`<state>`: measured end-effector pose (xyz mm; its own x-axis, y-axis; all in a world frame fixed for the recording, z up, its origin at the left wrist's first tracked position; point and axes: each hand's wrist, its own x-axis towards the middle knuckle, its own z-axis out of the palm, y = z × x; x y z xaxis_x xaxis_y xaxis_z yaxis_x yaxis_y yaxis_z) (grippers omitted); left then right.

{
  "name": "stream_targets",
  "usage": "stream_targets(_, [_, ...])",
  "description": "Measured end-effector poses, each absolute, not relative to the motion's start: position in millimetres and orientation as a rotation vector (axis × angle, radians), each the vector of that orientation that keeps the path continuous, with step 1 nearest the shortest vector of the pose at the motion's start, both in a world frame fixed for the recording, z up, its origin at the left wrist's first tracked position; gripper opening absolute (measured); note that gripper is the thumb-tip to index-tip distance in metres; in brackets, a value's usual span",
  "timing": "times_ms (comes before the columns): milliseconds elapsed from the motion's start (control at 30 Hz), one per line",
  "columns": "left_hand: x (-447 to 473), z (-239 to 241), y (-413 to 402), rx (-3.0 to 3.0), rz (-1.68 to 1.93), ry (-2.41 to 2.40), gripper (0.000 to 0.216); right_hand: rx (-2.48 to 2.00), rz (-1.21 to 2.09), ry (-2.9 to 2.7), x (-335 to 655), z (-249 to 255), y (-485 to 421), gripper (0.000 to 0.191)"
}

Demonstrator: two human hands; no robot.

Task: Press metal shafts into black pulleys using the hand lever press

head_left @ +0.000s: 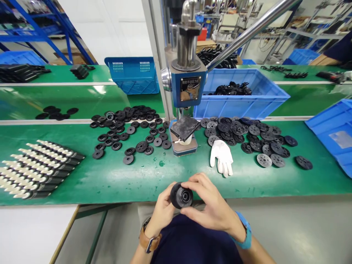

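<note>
Both my hands meet just below the green table's front edge. My left hand [162, 211] and my right hand [210, 205] pinch one round black plastic part [181, 196] between them, its ringed face towards me. Fingers of both hands are curled round it. Straight ahead stands a blue hand press [187, 82] with a black square piece [184, 127] on its base. Small black rings and caps [129, 128] lie scattered left of the press. Larger black discs [244, 134] are spread to its right.
A white glove [222, 158] lies on the green table [115, 179] right of the press. Rows of white-and-black sticks [38, 167] sit at the left. Blue bins [244, 97] stand behind and at the right edge [334, 134]. A blue basket [134, 75] is at the back.
</note>
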<state>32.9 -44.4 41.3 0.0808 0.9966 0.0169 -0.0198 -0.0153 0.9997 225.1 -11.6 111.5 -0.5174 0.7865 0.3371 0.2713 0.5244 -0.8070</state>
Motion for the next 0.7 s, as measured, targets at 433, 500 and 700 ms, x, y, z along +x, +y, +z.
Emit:
stream_targets(433, [21,45,-49,1.311,0.927,1.133,0.037,-0.793,1.007,-2.293,231,131,-11,0.052])
stream_targets(500, [21,45,-49,1.326,0.928,1.123,0.038,-0.809,1.001,-2.294,231,133,-13,0.051])
stream_targets(700, [23,45,-49,1.369,0.975,1.074,0.034,-0.887,0.977,-2.227,227,137,-22,0.050])
